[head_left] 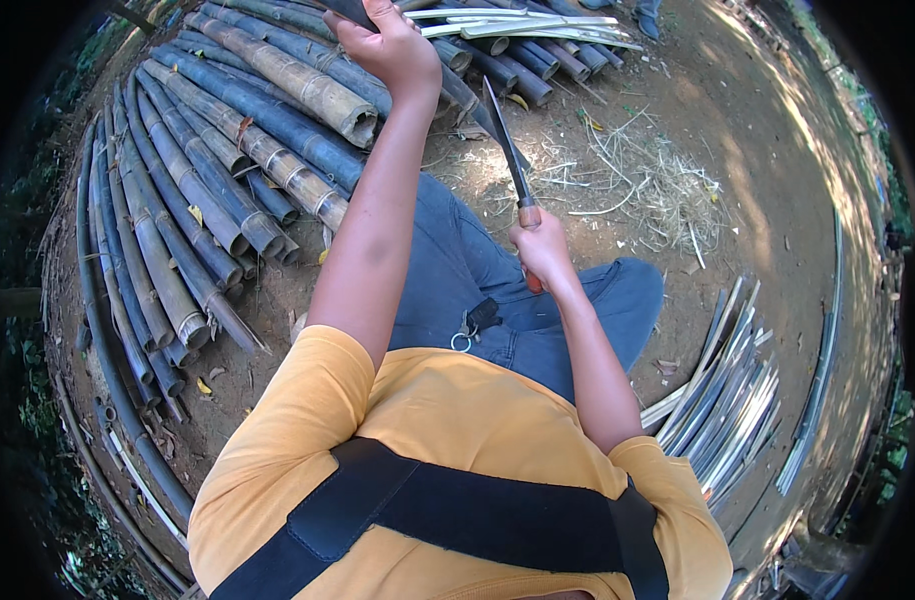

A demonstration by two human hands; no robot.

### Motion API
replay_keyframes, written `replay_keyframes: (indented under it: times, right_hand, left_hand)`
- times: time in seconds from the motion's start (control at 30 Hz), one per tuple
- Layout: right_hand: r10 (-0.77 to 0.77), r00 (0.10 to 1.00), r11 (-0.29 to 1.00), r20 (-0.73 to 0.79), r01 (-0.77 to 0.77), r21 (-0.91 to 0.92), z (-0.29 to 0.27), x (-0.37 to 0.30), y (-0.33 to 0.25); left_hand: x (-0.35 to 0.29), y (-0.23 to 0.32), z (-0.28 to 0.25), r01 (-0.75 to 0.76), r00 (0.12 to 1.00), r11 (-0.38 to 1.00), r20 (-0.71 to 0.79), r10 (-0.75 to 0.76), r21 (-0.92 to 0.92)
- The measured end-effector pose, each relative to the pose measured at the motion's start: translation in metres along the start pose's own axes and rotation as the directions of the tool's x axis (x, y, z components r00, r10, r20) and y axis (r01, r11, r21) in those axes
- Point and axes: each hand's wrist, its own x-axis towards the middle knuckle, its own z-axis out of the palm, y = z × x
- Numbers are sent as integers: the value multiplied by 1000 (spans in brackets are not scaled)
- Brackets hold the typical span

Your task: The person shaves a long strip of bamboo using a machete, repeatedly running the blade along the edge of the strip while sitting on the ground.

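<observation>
My right hand [543,246] is wrapped round the reddish wooden handle of a long knife [507,140]. Its dark, narrow blade points up and away from me, over the ground in front of my bent legs. My left arm reaches far forward to the top edge of the view. There, my left hand [395,52] has its fingers and thumb round a dark, smooth piece [353,10]. Most of that piece is cut off by the frame, so its kind is not clear. The two hands are well apart.
Stacked bamboo poles [267,140] fill the left and far side. Pale split strips [527,24] lie on the far poles. Shavings [667,190] are heaped on the dirt ahead, and a bundle of split strips [727,400] lies at my right. Longer strips [822,370] lie farther right.
</observation>
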Motion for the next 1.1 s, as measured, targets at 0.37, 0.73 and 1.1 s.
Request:
replay_keyframes:
  times: [0.37,0.73,1.1]
  right_hand:
    - [-181,982,975,-54,172,-138,-1,10,3]
    - [-244,966,962,-86,231,-144,9,8,7]
    - [-224,970,966,-95,207,-157,14,12,11]
  left_hand:
    - [-1,-5,-4,91,990,937,129,-50,-337]
    - [4,-9,-7,53,999,994,7,-53,-92]
    - [9,-25,-8,134,991,983,-4,-136,-128]
